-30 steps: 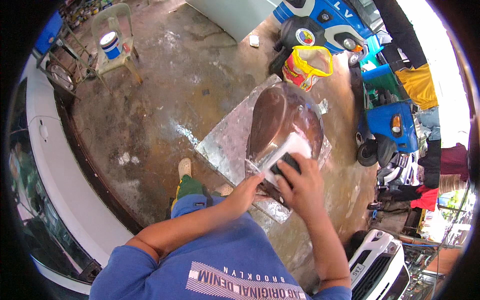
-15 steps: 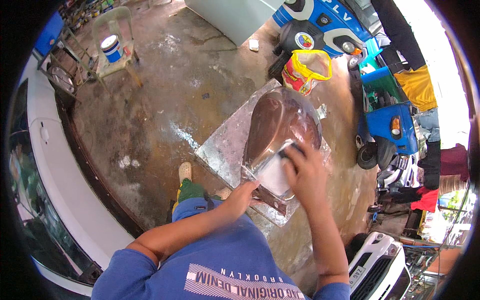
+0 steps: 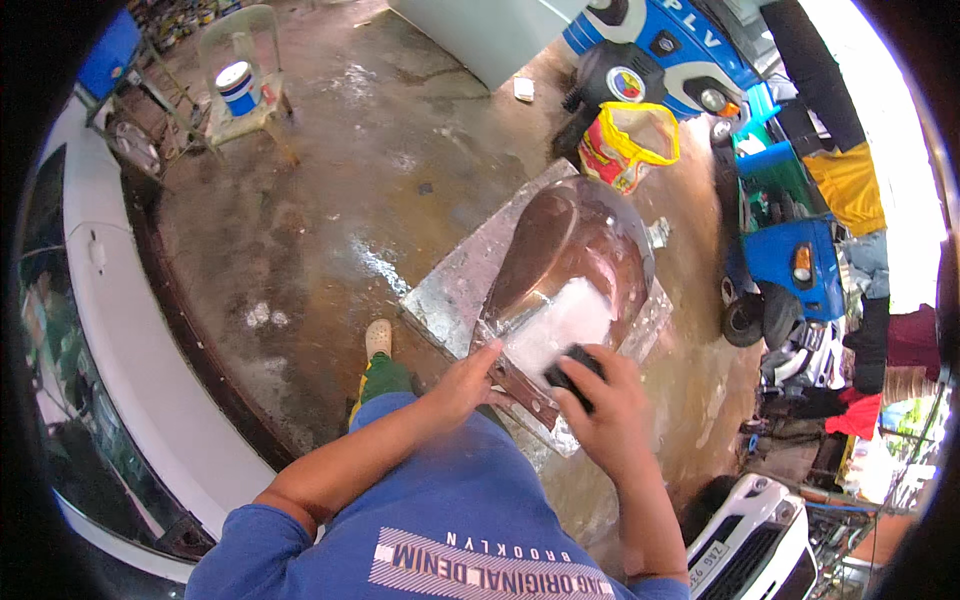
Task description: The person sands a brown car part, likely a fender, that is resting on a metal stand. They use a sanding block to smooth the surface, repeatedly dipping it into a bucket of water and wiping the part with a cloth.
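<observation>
A glossy brown motorcycle fuel tank (image 3: 535, 235) lies before me, its narrow end toward my body. A dull white patch (image 3: 568, 318) covers part of its top surface. Gripped in my right hand (image 3: 615, 405) is a black sanding block (image 3: 574, 374), pressed at the near edge of that patch. My left hand (image 3: 462, 385) holds the tank's narrow end at its left side, thumb on top and fingers partly hidden beneath. Under the tank is a worn, paint-spotted board or stand top (image 3: 455, 285).
Just beyond the tank stands a yellow and red sack (image 3: 610, 160). A chair (image 3: 245, 125) at far left bears a white and blue bucket (image 3: 237, 88). A white car (image 3: 110, 300) flanks me on the left; blue vehicles (image 3: 790, 262) and another white vehicle (image 3: 750, 535) are at right.
My right hand has drawn the sanding block toward me, from the patch's upper part to its near edge, uncovering more white. My left hand stays on the tank's narrow end.
</observation>
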Demonstrator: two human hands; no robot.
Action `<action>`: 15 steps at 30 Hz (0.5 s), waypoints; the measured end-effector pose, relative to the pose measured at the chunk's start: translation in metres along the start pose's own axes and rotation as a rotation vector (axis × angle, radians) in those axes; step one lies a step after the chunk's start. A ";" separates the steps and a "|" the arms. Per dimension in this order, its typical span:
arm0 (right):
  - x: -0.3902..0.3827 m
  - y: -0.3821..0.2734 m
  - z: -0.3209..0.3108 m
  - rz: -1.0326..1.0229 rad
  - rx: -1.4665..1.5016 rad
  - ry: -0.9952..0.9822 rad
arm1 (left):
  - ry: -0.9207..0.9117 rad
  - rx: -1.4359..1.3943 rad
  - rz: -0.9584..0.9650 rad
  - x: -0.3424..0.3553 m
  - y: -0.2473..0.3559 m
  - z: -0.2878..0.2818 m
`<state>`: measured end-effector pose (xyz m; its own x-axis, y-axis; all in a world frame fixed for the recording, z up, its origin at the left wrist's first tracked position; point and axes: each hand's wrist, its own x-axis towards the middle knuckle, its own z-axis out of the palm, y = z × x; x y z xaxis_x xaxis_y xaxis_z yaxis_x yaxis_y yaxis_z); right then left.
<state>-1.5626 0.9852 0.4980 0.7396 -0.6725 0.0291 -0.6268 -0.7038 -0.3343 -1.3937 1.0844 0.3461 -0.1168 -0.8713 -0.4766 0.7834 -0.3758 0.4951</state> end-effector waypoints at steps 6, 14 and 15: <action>-0.025 0.032 0.004 0.254 0.272 0.193 | -0.128 -0.051 -0.013 0.009 -0.009 -0.078; -0.064 0.076 0.097 0.495 0.746 0.250 | 0.445 -0.147 -0.006 0.000 -0.038 -0.132; -0.067 0.081 0.101 0.495 0.744 0.242 | 0.462 -0.150 0.019 0.005 -0.049 -0.139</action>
<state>-1.6375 0.9963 0.3735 0.3056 -0.9457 -0.1105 -0.4769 -0.0516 -0.8774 -1.3481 1.1424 0.2187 0.1549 -0.6332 -0.7583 0.8663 -0.2820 0.4124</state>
